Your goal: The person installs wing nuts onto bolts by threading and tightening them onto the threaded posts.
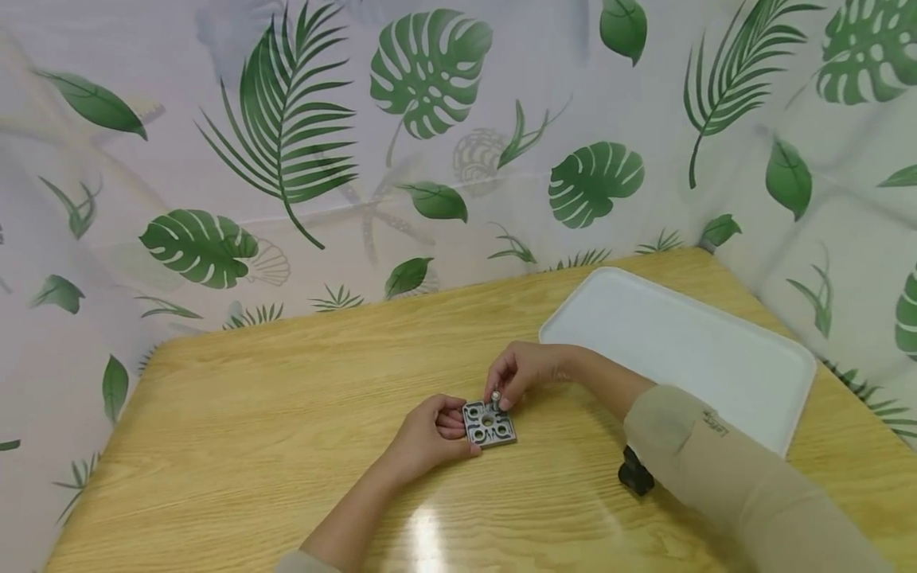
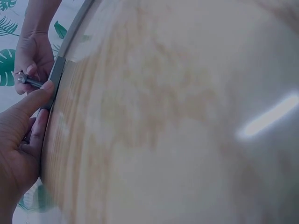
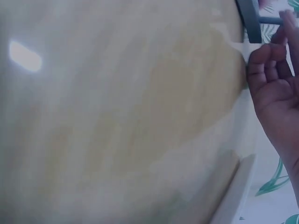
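Observation:
A small square grey metal plate (image 1: pixel 490 424) with several round holes and dark curved grooves lies on the wooden table. My left hand (image 1: pixel 431 438) grips its left side, thumb at the near corner and fingers along the far part of that edge. My right hand (image 1: pixel 521 372) pinches a short metal bolt (image 1: pixel 496 397) upright over the plate's far right corner. In the left wrist view the bolt (image 2: pixel 31 81) stands out from the face of the plate (image 2: pixel 57 77). The right wrist view shows its shank (image 3: pixel 270 20) meeting the plate (image 3: pixel 251 21); the hole there is hidden.
A white rectangular tray (image 1: pixel 680 342) lies at the back right of the table (image 1: pixel 272 414), partly behind the right forearm. A small black object (image 1: pixel 634 473) shows just below the right sleeve (image 1: pixel 723 454). A leaf-patterned cloth (image 1: pixel 301 263) hangs behind the table and along its sides.

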The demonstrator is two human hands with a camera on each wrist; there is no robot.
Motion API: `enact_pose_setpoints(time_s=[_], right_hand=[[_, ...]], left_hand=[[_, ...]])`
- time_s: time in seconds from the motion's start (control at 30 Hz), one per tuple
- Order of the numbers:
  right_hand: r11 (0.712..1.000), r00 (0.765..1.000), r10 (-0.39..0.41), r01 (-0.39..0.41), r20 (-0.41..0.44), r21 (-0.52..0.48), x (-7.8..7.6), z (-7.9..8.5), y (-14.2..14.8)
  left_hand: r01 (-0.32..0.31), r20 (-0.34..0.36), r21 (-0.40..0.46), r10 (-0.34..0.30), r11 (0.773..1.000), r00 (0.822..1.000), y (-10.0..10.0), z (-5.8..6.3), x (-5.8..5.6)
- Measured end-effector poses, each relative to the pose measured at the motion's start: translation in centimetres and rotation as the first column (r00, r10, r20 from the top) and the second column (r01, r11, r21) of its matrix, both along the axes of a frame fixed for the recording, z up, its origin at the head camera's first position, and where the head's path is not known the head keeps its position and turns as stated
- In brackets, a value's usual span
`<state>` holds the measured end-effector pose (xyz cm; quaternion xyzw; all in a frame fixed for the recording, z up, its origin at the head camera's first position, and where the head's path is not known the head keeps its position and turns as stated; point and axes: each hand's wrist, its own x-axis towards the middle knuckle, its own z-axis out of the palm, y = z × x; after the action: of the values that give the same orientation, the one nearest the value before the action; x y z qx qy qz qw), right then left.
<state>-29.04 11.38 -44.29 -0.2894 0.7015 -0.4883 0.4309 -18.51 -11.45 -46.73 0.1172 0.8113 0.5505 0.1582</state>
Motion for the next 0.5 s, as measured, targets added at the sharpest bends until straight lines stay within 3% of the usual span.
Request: enact_pose_setpoints(time_s=[0.17, 0.27, 0.37, 0.5], right_hand=[[0.988, 0.982, -0.154, 0.152, -0.107, -0.026, 1.8, -0.3, 0.4], [0.969, 0.940, -0.249, 0.244, -0.235, -0.052, 3.2, -0.3, 0.5], [0.941, 0.852, -0.337, 0.322, -0.400, -0.107, 4.7, -0.4, 0.3], [0.884, 0.671, -0.441, 0.439, -0.596, -0.160, 6.8, -0.4, -0.5]], left_hand=[[0.000, 0.004, -0.004, 0.000, 1.000, 1.000, 0.1, 0.0, 0.1], [0.002, -0.002, -0.006, -0.002, 1.000, 1.000, 0.1, -0.2, 0.0], [0.003, -0.005, -0.004, -0.003, 1.000, 1.000, 0.2, -0.2, 0.0], [-0.005, -0.010, -0.001, 0.005, 1.000, 1.000, 0.2, -0.2, 0.0]])
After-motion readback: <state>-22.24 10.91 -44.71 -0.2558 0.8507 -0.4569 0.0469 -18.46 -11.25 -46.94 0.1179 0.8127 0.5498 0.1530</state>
